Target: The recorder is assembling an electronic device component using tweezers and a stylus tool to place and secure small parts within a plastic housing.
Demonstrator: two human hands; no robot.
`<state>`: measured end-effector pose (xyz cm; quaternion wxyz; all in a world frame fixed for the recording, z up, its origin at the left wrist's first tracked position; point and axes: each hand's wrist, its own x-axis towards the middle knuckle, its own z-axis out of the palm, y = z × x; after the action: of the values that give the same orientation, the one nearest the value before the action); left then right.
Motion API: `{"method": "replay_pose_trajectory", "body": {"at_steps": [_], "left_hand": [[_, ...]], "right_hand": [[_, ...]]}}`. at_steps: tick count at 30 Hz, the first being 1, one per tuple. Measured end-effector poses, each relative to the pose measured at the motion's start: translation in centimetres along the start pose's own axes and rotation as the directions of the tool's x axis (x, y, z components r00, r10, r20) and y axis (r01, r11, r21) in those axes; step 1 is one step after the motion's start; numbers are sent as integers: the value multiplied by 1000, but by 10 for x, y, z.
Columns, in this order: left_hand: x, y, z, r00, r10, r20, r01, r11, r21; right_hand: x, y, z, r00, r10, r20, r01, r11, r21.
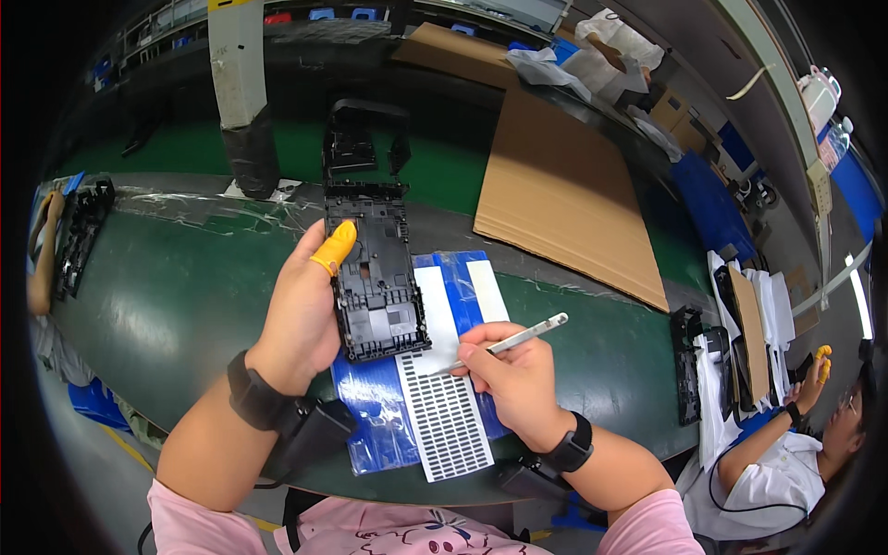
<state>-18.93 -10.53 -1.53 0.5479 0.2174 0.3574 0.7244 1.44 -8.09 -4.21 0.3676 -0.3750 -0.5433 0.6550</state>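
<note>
My left hand (305, 305), with a yellow finger cot on the thumb, is closed around a black plastic housing (375, 264) full of ribs and cut-outs. My right hand (509, 375) pinches a slim silver pen-like tool (532, 333), whose thin tip points left over a white sheet of small dark rectangular labels (444, 421). The housing's lower end is just above the top of that sheet. Beneath lies a blue film-covered board (375, 412), with a second white strip (486, 291) at its upper right.
A large cardboard sheet (564, 194) lies across the back right of the green table (185, 305). A taped post (242, 111) rises at the back left. More black housings stand at the left (83, 236) and right (684, 365) edges. A person (786, 462) sits at the right.
</note>
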Motion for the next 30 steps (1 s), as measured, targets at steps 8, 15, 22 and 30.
{"method": "replay_pose_trajectory", "body": {"at_steps": [8,15,22,30], "left_hand": [[-8,1,8,997,71,-18,-72,991,-114],[-32,-25,20,968,-178,176,212,956,-202],[-46,-32,30,942,-266,206,303,938,-171],[-47,-31,32,937,-276,213,324,915,-240]], "right_hand": [[-1,0,6,998,-61,-5,61,998,-3],[-27,-29,-2,961,-274,-29,276,955,113],[-28,-28,-2,978,-205,27,202,976,77],[-29,-26,-2,973,-229,32,225,970,87]]}}
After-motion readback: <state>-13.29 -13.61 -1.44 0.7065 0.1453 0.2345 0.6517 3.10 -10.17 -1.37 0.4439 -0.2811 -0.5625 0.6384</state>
